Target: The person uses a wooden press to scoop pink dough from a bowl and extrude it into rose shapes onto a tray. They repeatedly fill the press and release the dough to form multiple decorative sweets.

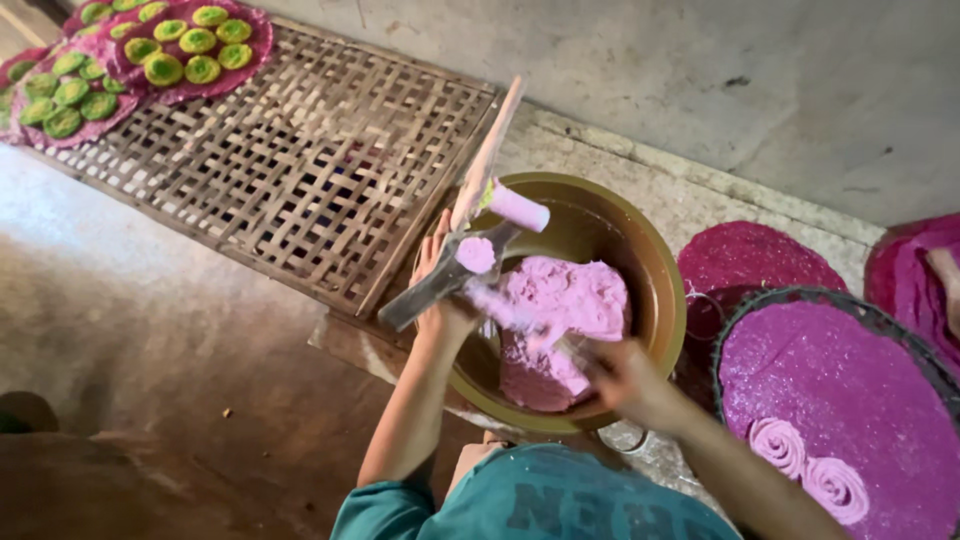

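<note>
A brown bowl (660,270) holds a big lump of pink dough (565,320). My left hand (438,285) grips a lever press (440,285) at the bowl's left rim. The press has a long wooden bar, a grey handle and a pink cylinder (520,208). A small pink dough piece (475,254) sits in it. My right hand (622,375) is over the bowl's near side, closed on a thin pink-smeared stick (515,318). The stick reaches across the dough toward the press and is blurred.
A woven bamboo tray (300,170) lies left of the bowl. On its far corner, magenta sheets carry several green cakes (165,55). Right of the bowl, round magenta mats (850,390) lie in a dark-rimmed tray, with two pink spirals (805,465). A pale wall runs behind.
</note>
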